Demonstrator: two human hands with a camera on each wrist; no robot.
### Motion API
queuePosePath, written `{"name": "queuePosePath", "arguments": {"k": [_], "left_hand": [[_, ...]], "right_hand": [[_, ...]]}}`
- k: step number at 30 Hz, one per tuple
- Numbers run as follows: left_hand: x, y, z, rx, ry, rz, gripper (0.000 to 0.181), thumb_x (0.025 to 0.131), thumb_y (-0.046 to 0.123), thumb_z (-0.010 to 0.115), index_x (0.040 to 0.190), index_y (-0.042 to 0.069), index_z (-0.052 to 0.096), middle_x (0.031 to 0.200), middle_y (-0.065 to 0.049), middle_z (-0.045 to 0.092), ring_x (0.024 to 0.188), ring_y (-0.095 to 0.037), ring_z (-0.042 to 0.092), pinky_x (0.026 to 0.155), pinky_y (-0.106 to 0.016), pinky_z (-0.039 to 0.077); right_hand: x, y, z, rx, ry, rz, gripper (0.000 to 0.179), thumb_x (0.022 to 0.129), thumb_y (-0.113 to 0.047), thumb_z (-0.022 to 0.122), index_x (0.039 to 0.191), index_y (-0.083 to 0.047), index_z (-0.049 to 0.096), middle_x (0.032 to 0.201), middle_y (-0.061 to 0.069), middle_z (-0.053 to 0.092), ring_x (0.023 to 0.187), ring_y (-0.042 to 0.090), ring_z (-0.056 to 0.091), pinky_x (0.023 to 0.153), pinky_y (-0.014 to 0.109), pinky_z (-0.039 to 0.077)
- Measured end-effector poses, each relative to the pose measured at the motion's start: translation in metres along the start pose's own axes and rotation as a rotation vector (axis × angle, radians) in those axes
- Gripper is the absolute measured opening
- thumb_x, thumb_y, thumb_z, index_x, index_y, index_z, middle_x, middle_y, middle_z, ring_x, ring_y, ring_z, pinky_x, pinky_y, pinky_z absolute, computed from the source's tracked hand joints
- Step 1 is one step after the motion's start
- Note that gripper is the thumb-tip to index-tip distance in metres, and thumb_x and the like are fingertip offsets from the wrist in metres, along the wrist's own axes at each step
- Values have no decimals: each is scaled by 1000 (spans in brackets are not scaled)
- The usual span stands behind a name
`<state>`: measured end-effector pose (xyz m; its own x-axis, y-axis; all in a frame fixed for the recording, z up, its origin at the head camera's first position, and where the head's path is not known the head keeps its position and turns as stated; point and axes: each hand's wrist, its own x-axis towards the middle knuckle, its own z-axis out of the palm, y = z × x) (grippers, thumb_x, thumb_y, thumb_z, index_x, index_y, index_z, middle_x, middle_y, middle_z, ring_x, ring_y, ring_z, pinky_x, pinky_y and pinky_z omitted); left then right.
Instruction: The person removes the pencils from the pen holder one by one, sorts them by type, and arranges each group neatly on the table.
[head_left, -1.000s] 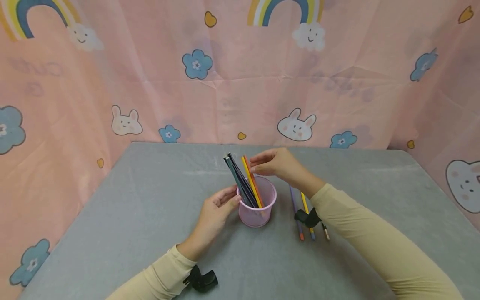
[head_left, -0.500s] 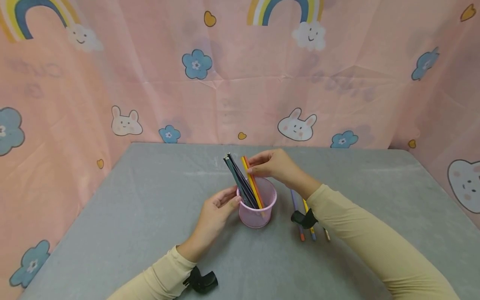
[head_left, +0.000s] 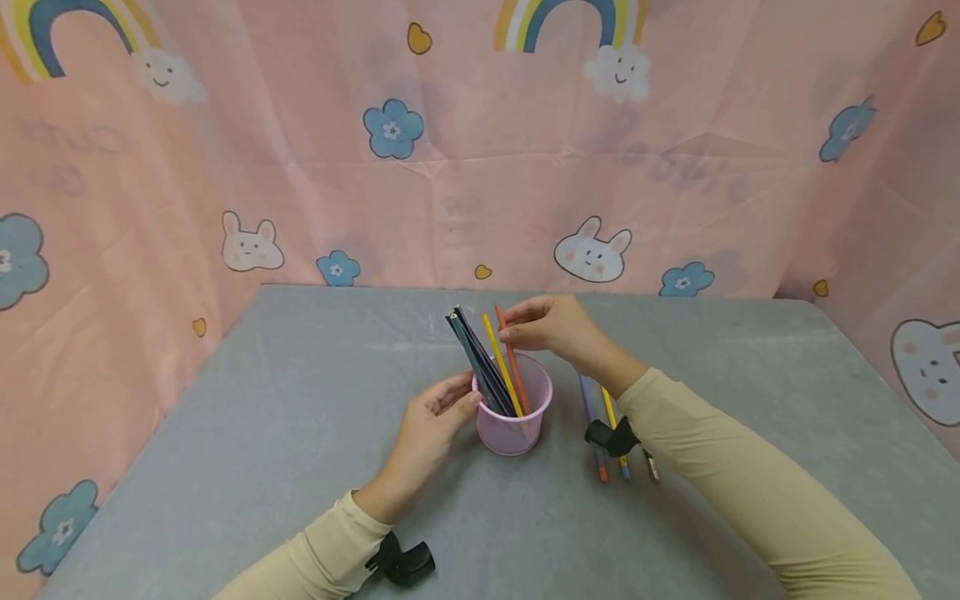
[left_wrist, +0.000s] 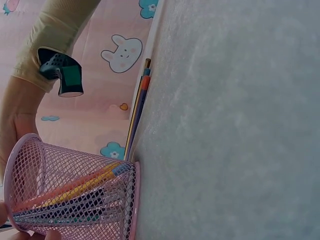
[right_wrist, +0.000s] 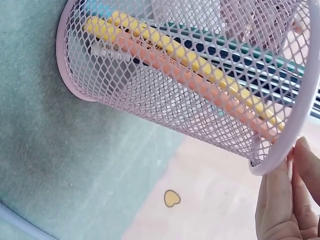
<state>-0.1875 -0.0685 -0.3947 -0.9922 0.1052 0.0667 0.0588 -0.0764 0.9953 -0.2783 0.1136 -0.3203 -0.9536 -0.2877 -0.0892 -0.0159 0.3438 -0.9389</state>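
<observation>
The right hand [head_left: 558, 329] pinches a slim orange pencil [head_left: 514, 367] near its top; below the fingers, the pencil slants into a round pink mesh cup [head_left: 510, 437], held at its left by the left hand [head_left: 427, 429].

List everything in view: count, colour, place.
Mesh cup: 1, pink, on table.
Orange pencil: 1, orange, leaning in cup.
Yellow pencil: 1, yellow, in cup.
Dark pencils: several, black and green, in cup; count unclear.
Loose pencils: 3 visible, purple, yellow, one mostly hidden; on table right of cup.
Table: 1, grey, under cup.
Backdrop: count unclear, pink, behind table.
Wrist cameras: 2, black, one per wrist.
Sleeves: 2, beige, on arms.
Left hand: 1, gripping cup's left side.
Right hand: 1, holding orange pencil.
</observation>
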Motion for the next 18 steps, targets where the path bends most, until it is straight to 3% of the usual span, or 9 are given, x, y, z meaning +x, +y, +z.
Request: {"name": "queuePosePath", "arguments": {"k": [10,18], "left_hand": [[1,-2,-1,-5,5,-4,43,88,13,63,126,-3,53,125,-20,57,116,-24,56,92,-27,50],[1,-1,-1,-15,3,-4,41,88,11,63,125,-4,54,125,-20,57,115,-24,56,92,-27,50]], "right_hand": [[1,0,-6,-21,16,9,35,77,-20,76,107,-3,67,101,11,70,89,19,68,80,33,56],[-1,-6,-11,80,15,-22,31,79,-13,73,106,2,65,93,7,71,91,21,68,80,32,56]]}}
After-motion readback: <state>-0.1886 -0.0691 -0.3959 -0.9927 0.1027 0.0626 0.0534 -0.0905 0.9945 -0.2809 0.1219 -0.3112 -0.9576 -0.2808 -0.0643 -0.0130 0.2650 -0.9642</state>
